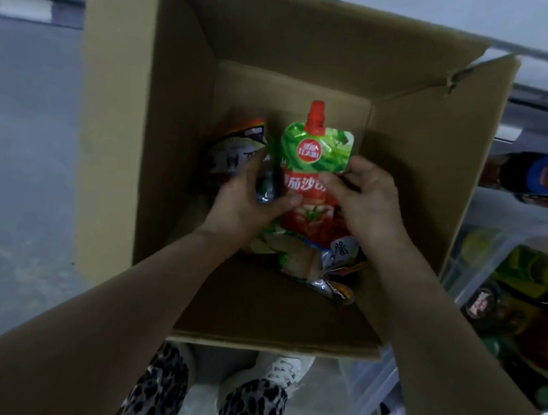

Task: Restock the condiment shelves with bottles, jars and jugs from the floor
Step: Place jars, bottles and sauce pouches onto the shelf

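On the grey floor (15,141) sits a box (174,109); left hand (245,204) and right hand (368,201) both pinch a sauce pouch (313,153)

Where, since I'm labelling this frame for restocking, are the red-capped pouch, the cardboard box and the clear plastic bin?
red-capped pouch (317,150), head view, its green upper panel.
cardboard box (121,119), head view, its left inner wall.
clear plastic bin (371,412), head view, its near corner wall.
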